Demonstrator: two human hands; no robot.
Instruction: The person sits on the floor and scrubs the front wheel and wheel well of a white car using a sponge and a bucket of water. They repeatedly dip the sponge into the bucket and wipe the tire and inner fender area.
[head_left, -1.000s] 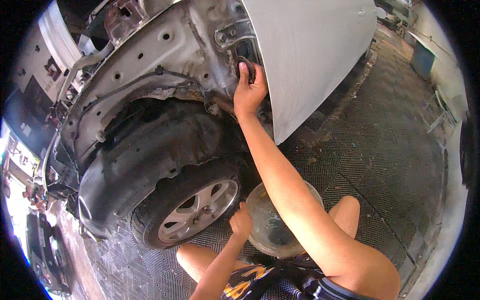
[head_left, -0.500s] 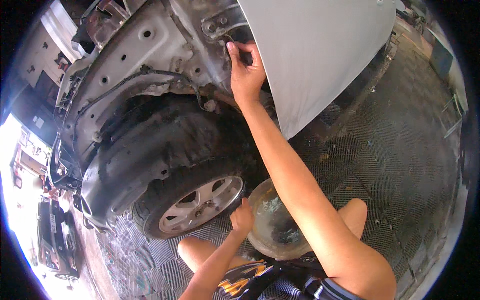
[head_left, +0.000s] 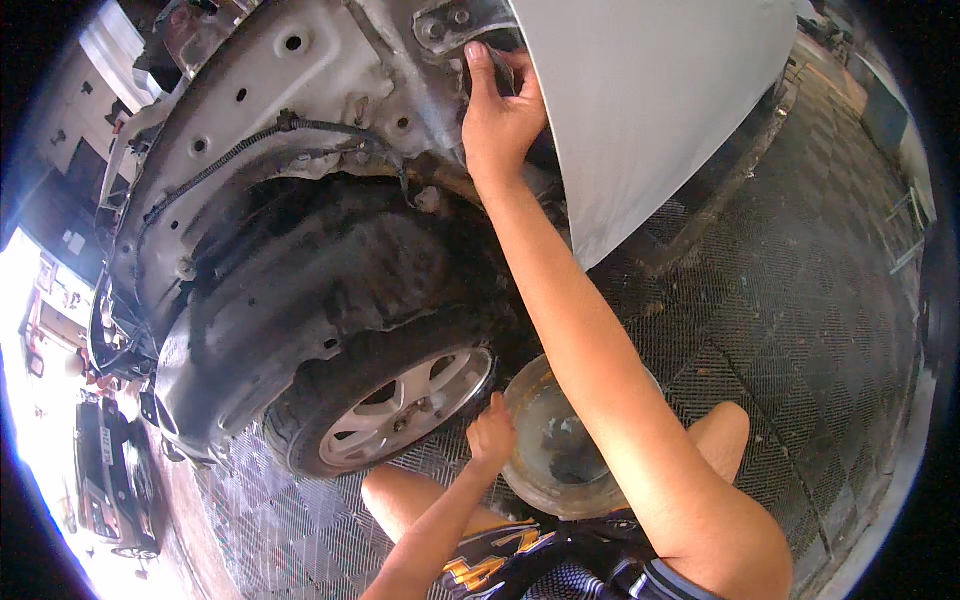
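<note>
My right hand (head_left: 503, 120) reaches up into the gap between the grey car body (head_left: 330, 75) and the edge of the pale silver panel (head_left: 660, 110), which looks like a door. Just below a bolted hinge bracket (head_left: 440, 30), its thumb and fingers are bent toward each other; what they hold, if anything, is hidden. Low down, my left hand (head_left: 490, 435) is closed in a fist between the wheel (head_left: 405, 410) and a round basin (head_left: 530, 480). Whatever is in the fist cannot be made out. Murky liquid shows in the basin, partly covered by my right forearm.
Above the tyre curves a black wheel-arch liner (head_left: 290, 290). A dark wiring harness (head_left: 240, 155) runs along the exposed body. Patterned floor tiles (head_left: 770, 300) spread to the right. A dark car (head_left: 105, 480) stands in bright light at the far left.
My right hand has shifted slightly upward toward the hinge bracket. My left hand keeps its fist beside the basin. Pale streaks on the basin's liquid look fainter, and the whole view has shifted a little.
</note>
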